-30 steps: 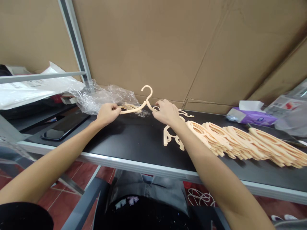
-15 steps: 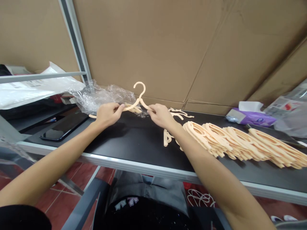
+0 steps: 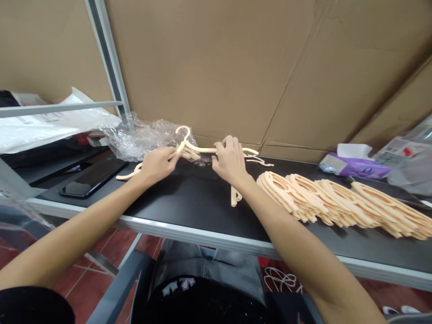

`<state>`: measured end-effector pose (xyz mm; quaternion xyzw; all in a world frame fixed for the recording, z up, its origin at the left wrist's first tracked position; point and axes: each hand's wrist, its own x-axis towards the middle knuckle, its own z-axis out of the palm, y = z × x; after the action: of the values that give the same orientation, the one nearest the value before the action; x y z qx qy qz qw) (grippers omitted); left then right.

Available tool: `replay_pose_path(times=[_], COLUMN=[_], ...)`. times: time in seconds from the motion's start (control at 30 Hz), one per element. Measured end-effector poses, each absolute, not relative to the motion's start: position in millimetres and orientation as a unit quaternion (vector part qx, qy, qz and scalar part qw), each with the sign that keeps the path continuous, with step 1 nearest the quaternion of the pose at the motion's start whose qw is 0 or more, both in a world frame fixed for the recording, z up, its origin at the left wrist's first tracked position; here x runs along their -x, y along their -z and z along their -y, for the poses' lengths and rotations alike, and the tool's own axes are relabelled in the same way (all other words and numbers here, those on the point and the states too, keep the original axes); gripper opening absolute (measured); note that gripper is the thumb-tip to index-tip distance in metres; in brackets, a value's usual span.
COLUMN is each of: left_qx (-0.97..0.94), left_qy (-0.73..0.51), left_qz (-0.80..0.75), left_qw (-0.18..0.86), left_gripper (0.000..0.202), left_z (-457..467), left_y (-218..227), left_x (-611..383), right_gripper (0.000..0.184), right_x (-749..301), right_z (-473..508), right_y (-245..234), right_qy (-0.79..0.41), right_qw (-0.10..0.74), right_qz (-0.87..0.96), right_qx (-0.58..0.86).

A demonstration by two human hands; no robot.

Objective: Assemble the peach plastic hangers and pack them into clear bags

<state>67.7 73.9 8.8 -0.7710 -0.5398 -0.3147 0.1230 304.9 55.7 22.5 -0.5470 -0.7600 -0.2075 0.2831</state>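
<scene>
Both my hands hold one peach plastic hanger [image 3: 199, 148] just above the back of the black table [image 3: 189, 198]. My left hand [image 3: 157, 163] grips its left arm, whose tip sticks out to the left. My right hand [image 3: 229, 159] is closed round its right arm. The hook points up and to the left, near a crumpled clear plastic bag [image 3: 141, 135]. More loose hanger pieces [image 3: 236, 195] lie behind and below my right wrist.
A long overlapping row of several peach hangers [image 3: 337, 198] lies to the right. A dark phone [image 3: 89, 177] rests at the left. A purple tissue pack [image 3: 353, 164] sits at the back right. Cardboard [image 3: 236, 67] walls the back. A metal shelf post [image 3: 108, 58] stands at the left.
The hanger has moved left and dropped lower, its hook tipping towards the plastic bag. Both hands shifted slightly with it and keep their grip.
</scene>
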Motion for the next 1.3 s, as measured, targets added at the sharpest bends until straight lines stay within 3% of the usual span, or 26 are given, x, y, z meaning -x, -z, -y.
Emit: replay_pose_path(times=[0.23,0.47,0.67,0.8,0.93,1.03,1.2,1.3], left_qx=[0.759,0.767,0.784,0.786,0.799,0.830,0.849,0.842], left_qy=[0.322,0.300,0.278,0.259,0.255,0.263,0.294,0.347], left_qz=[0.549,0.548,0.539,0.550,0.534,0.479,0.424,0.391], left_qw=[0.138,0.147,0.133,0.112,0.105,0.112,0.113,0.132], left_gripper=[0.035,0.035,0.034,0.034,0.034,0.034,0.032,0.029], left_z=[-74.7,-73.0,-71.5,-72.9,-73.0,-72.5,-73.7,-73.6], left_y=[-10.1,-10.2,-9.5,-9.9,-8.5,-5.0,0.9,-0.2], left_x=[-63.4,-65.3,-67.1,-65.7,-66.5,-69.3,-71.7,-70.2], right_gripper=[0.023,0.030,0.035,0.029,0.053,0.067,0.023,0.019], right_x=[-304.7,-314.1,-313.8,-311.5,-310.1,-304.8,-295.6,-297.9], right_z=[-51.6,-58.9,-60.7,-62.8,-61.4,-58.7,-55.9,-57.2], right_y=[-30.6,-29.0,-23.1,-17.2,-16.6,-18.2,-21.6,-25.0], right_qy=[0.261,0.144,0.091,0.026,-0.032,-0.054,-0.029,-0.001], right_qw=[0.269,0.171,0.215,0.258,0.304,0.270,0.198,0.210], right_qz=[0.755,0.714,0.765,0.817,0.838,0.839,0.824,0.805], right_qx=[0.538,0.664,0.601,0.514,0.453,0.469,0.531,0.555])
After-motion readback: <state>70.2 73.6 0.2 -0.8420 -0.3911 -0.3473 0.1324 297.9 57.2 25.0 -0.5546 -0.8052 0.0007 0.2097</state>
